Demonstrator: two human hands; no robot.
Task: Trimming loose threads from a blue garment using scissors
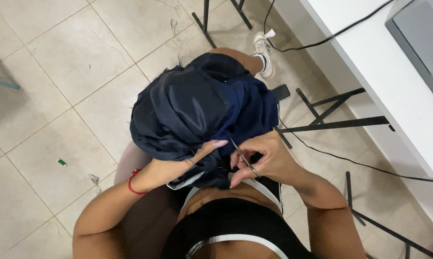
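Left hand [190, 160] pinching navy garment [197, 110] edge on lap; right hand [262, 158] gripping small snips [244, 158], wrist bent inward.

grey flat screen or panel [420, 41] at the top right corner, lying on the white table [370, 62], surface blank

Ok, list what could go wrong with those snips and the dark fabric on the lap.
1. The small metal snips in the right hand point toward the left hand, whose fingertips lie close to the blades: a slip could nick them.
2. The bunched navy garment folds over itself, so the blades might catch a hidden layer.
3. It overhangs the knee and could slide to the tiled floor.
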